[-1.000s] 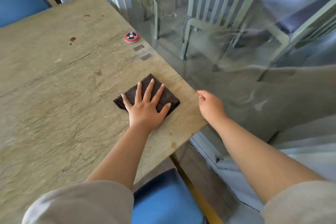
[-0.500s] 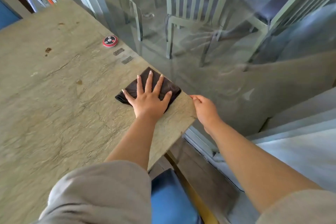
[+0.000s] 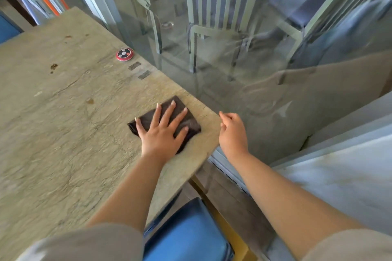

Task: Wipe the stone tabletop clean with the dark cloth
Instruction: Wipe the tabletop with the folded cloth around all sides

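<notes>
Your left hand (image 3: 162,133) presses flat, fingers spread, on dark cloth (image 3: 189,122) nr tabletop (image 3: 63,133) corner; right hand (image 3: 232,131) hovers off edge, fingers loosely curled, holding nothing.

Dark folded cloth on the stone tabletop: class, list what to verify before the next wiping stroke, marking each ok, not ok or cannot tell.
1. Left hand flat on the dark folded cloth: ok.
2. Cloth fully on the beige stone tabletop: ok.
3. Right hand off the cloth: ok.
4. Round red call button outside the cloth's reach: ok.
5. Brown stains removed: not ok.
6. Cloth damp: cannot tell.
</notes>
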